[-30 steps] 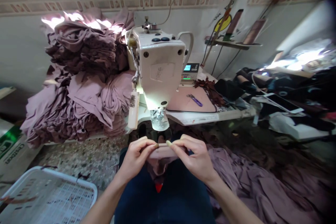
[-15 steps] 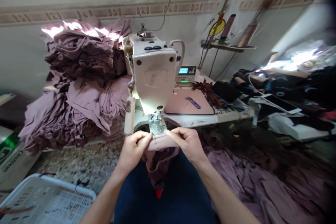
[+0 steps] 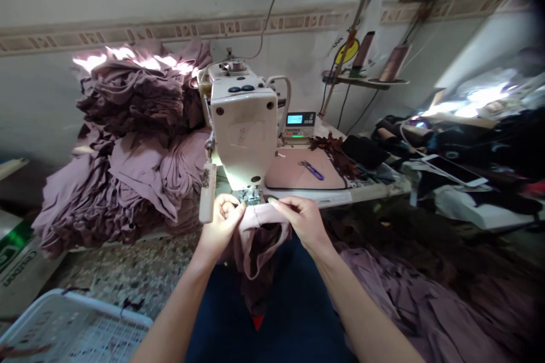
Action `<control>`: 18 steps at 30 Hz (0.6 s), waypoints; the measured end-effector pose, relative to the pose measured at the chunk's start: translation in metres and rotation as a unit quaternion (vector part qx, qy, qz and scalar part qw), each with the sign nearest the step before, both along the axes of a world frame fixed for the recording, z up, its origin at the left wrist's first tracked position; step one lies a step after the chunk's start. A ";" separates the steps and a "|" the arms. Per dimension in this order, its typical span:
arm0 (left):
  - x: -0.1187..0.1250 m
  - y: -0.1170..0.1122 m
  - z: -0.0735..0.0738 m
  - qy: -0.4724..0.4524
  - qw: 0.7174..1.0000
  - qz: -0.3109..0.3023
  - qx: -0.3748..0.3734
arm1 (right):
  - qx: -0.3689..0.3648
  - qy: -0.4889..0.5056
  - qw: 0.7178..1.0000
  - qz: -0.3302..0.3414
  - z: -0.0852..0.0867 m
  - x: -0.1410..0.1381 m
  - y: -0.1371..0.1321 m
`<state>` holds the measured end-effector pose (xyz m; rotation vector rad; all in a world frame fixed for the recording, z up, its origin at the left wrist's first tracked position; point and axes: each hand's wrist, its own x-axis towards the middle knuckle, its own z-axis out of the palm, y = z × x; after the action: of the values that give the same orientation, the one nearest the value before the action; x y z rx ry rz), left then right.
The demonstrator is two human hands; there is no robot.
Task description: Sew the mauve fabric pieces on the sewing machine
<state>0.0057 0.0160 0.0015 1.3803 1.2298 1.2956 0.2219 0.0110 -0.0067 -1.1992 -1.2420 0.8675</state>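
Note:
Stretched between my two hands is the edge band of a mauve fabric garment point(image 3: 266, 214), right in front of the presser foot point(image 3: 251, 195) of a white sewing machine point(image 3: 244, 130). My left hand point(image 3: 223, 221) pinches the band's left end between thumb and fingers, just beside the machine's hanging side lever point(image 3: 207, 193). On the other end, my right hand point(image 3: 302, 218) pinches the same band. A seam line crosses the band near its middle. The rest of the garment hangs in loose folds over my lap, and whether the band touches the foot I cannot tell.
Folded mauve fabric is piled high point(image 3: 131, 164) on the left. Purple thread snips point(image 3: 313, 170) lie on a pink mat point(image 3: 289, 173) right of the machine. A white basket point(image 3: 85, 300) stands at lower left; more mauve cloth point(image 3: 409, 295) lies at right.
Both hands have raised the garment's band toward the presser foot, and it now covers much of the metal plate. The garment's opening below hangs wider. The view has shifted slightly.

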 end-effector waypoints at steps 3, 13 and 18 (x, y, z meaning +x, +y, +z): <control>0.003 0.009 0.001 -0.033 0.999 -0.018 -0.003 | 0.007 0.002 1.000 -0.006 0.001 0.002 0.008; -0.002 -0.002 -0.010 -0.089 0.995 -0.023 -0.036 | -0.004 0.023 0.999 -0.024 -0.021 0.008 -0.004; -0.035 -0.027 -0.031 0.063 0.996 -0.052 -0.022 | -0.050 0.053 0.996 -0.052 -0.057 0.016 -0.031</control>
<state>-0.0289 -0.0111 -0.0290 1.4930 1.2463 1.1171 0.2382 -0.0195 -0.0639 -1.2688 -1.0512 0.9126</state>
